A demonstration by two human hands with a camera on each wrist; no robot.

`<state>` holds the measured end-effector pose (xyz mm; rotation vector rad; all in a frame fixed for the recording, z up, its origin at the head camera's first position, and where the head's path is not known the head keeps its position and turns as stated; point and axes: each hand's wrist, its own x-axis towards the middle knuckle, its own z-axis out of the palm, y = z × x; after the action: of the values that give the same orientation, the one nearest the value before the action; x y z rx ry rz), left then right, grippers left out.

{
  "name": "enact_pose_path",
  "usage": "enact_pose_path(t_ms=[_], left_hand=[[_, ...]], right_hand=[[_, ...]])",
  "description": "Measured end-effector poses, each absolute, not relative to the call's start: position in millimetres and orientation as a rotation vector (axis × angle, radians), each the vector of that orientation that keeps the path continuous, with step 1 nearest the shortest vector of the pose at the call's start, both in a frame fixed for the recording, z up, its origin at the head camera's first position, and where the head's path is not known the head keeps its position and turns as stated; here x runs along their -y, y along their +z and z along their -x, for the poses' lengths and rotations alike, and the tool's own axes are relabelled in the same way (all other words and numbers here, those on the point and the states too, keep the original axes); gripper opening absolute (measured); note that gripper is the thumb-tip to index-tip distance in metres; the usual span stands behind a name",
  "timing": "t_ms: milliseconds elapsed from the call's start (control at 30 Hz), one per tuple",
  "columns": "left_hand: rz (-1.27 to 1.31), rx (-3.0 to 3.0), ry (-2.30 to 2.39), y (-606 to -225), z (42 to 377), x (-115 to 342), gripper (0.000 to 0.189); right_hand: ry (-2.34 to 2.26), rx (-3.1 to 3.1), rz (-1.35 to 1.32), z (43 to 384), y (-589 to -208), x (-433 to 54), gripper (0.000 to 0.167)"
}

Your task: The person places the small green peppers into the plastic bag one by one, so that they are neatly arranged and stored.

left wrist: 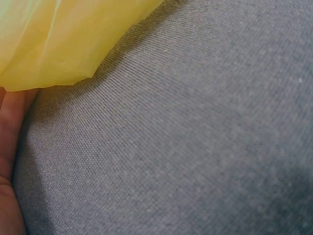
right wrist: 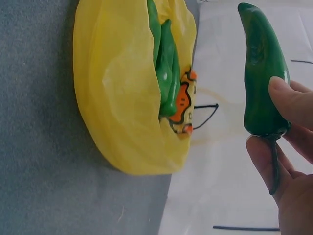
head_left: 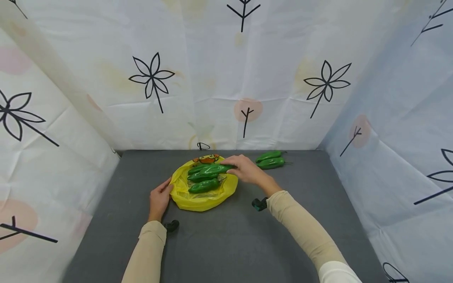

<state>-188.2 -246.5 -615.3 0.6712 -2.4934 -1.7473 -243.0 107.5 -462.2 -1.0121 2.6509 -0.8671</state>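
A yellow plastic bag (head_left: 198,204) lies spread with its mouth up, several green peppers (head_left: 204,186) inside it. Over the bag's right side, my right hand (head_left: 244,169) holds another green pepper (right wrist: 264,73) between thumb and fingers, near its stem. In the right wrist view this pepper is raised apart from the bag. At the bag's left rim, my left hand (head_left: 160,199) grips the yellow plastic. The left wrist view shows only part of that hand (left wrist: 10,147), its fingertips hidden behind the bag (left wrist: 58,49).
Two more green peppers (head_left: 270,162) lie side by side near the back edge of the dark grey table (head_left: 226,243), right of the bag. White cloth with plant drawings (head_left: 212,78) hangs behind the table and along both sides.
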Motion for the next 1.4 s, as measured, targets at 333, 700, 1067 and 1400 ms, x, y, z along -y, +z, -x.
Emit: enact_pose_path(t_ms=[333,700,1067,1400], left_hand=[[-0.657,2.471,-1.789,-616.8,189.0,248.1,0.045],[-0.629,2.435,-1.833,-615.3,192.1,244.7,0.051],[-0.647,2.455,-1.848,-619.0,189.2,249.8,0.056],[-0.64,2.424,-1.881,-620.3,190.1,252.0,0.056]], right_hand=[[-0.763,-2.563,1.085,240.7,-469.7,-89.8,0.044],[-0.721,-2.506,1.121,235.5,-479.5,-73.0,0.038],[-0.565,-2.486,1.193,228.5,-493.3,-55.9,0.036],[-0.544,-2.471,1.118,229.5,-499.4,-47.7,0.036]])
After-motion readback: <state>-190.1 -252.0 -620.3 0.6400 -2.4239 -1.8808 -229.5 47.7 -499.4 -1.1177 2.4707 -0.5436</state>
